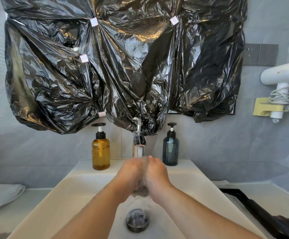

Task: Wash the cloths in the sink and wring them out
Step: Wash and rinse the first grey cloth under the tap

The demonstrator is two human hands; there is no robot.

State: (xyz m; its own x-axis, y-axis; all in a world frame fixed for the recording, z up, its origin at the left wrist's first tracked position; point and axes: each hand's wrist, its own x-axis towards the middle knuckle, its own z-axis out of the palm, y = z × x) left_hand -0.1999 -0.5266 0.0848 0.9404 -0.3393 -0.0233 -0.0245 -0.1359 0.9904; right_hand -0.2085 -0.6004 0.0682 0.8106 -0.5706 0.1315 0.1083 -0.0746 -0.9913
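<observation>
Drain stopper [137, 220] sits in the sink [81, 187]. Above it, left hand [131, 175] and right hand [157, 176] are pressed together under the tap [139, 140] stream; whether the fingers grip anything cannot be told. White cloth [2, 194] lies folded left of the sink.

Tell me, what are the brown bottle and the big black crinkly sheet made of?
The brown bottle looks like see-through amber plastic, maybe glass: light glows through it. The black sheet seems thin glossy plastic film, like bin bags: it wrinkles and glints.
</observation>
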